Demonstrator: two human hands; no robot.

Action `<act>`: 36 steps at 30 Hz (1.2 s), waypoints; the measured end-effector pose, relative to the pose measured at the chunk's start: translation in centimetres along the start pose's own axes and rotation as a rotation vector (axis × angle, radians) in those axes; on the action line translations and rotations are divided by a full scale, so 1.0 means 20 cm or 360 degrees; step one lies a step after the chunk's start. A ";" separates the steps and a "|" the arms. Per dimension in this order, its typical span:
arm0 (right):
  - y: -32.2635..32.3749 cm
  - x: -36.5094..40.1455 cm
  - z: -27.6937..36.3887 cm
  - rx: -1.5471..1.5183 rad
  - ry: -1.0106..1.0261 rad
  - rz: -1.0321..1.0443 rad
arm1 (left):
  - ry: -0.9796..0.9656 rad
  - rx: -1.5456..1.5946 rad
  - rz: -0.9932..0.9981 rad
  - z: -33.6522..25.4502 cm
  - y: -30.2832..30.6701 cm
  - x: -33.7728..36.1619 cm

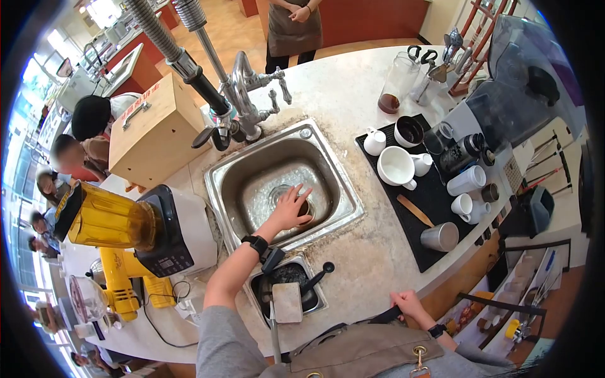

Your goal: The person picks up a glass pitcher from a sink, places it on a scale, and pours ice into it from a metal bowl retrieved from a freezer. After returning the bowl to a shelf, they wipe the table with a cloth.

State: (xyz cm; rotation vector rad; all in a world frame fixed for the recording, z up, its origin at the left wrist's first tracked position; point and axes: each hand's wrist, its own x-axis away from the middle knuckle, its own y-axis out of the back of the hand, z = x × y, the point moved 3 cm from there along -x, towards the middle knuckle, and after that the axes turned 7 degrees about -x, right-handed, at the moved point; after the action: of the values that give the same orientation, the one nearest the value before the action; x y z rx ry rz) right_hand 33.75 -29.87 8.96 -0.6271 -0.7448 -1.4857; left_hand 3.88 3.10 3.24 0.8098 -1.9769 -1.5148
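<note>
My left hand [290, 209] reaches over the steel sink [351, 217], palm down and fingers spread. Beside the palm shows a small brownish round thing [306, 213], partly covered by the hand; I cannot tell what it is. Past the fingertips lies the round drain [277, 192] in the wet basin. My right hand [410, 305] is down at the counter's front edge by my waist, its fingers closed on a black strap [387, 314] at the side of my brown apron [359, 354].
A black mat [409, 211] at right carries white cups, pitchers and a metal cup [440, 237]. Left stands a blender [113, 217] near a wooden box [157, 129]. A tall faucet [242, 94] rises behind the sink. A small recessed bin [315, 274] sits in front. Across the counter stands a person [295, 28].
</note>
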 end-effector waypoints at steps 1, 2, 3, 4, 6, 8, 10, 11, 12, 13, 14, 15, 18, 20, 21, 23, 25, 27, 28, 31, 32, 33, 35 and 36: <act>0.00 0.00 0.00 -0.0004 -0.0005 0.0003 | 0.0032 0.0083 0.0021 0.01 0.02 0.01; 0.00 0.00 0.00 0.0011 0.0003 -0.0002 | 0.0064 0.0166 0.0045 0.03 0.04 0.03; 0.00 0.00 0.00 0.0027 0.0010 -0.0005 | 0.0030 0.0261 -0.0043 0.05 0.05 0.04; -0.01 0.00 0.00 0.0023 0.0003 -0.0002 | 0.0032 0.0263 -0.0035 0.07 0.06 0.05; -0.01 0.01 0.01 0.0006 -0.0005 -0.0027 | -0.0004 0.0336 -0.0081 0.07 0.11 0.06; -0.01 0.00 0.01 0.0013 0.0006 -0.0005 | 0.0017 0.0346 -0.0122 0.06 0.14 0.08; -0.01 0.00 0.02 0.0019 0.0017 0.0015 | 0.0050 0.0344 -0.0086 0.06 0.15 0.08; -0.01 0.00 0.02 0.0017 -0.0008 0.0002 | 0.0049 0.0346 -0.0082 0.06 0.14 0.07; -0.01 0.00 0.02 0.0013 -0.0035 -0.0013 | 0.0068 0.0322 -0.0107 0.06 0.13 0.07; -0.01 0.00 0.01 0.0011 -0.0043 -0.0018 | 0.0085 0.0299 -0.0133 0.06 0.12 0.06; 0.00 -0.01 0.01 0.0023 -0.0045 -0.0029 | 0.0081 0.0304 -0.0130 0.06 0.11 0.05; 0.00 -0.01 0.00 0.0036 -0.0045 -0.0041 | 0.0109 0.0282 -0.0082 0.05 0.10 0.04; 0.00 0.00 0.02 0.0015 -0.0089 -0.0022 | 0.0157 0.0286 -0.0097 0.03 0.11 0.02; 0.00 -0.01 0.02 0.0029 -0.0101 -0.0025 | 0.0240 0.0276 -0.0084 0.03 0.13 0.00; 0.00 -0.01 0.03 0.0046 -0.0069 -0.0004 | 0.0262 0.0267 -0.0116 0.04 0.14 0.00; 0.01 -0.01 0.01 0.0045 -0.0049 0.0057 | 0.0284 0.0259 -0.0142 0.05 0.15 0.01; 0.02 -0.02 0.00 0.0043 -0.0039 0.0054 | 0.0317 0.0266 -0.0210 0.07 0.18 0.01; 0.01 -0.02 0.00 0.0029 -0.0035 0.0060 | 0.0390 0.0260 -0.0176 0.06 0.27 0.02; 0.01 -0.02 0.00 0.0057 -0.0045 0.0024 | 0.0458 0.0254 -0.0140 0.07 0.30 0.03; 0.01 -0.01 0.01 0.0069 -0.0043 0.0002 | 0.0480 0.0265 -0.0276 0.06 0.41 0.08; 0.01 -0.01 -0.01 0.0074 -0.0033 0.0026 | 0.0518 0.0301 -0.0362 0.04 0.47 0.11; 0.01 -0.01 -0.02 0.0070 -0.0058 0.0030 | 0.0571 0.0225 -0.0440 0.02 0.53 0.14; 0.01 0.01 0.01 0.0067 -0.0004 0.0037 | 0.0674 0.0238 -0.0489 -0.01 0.64 0.20; 0.00 0.01 0.02 0.0030 0.0042 0.0047 | 0.0691 0.0236 -0.0552 -0.02 0.70 0.23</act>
State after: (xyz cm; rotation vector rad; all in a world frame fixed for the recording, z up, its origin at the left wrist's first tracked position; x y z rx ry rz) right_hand 33.77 -29.70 9.33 -0.6011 -0.7254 -1.4558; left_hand -1.12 2.20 17.11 1.4693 -1.6936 -1.2366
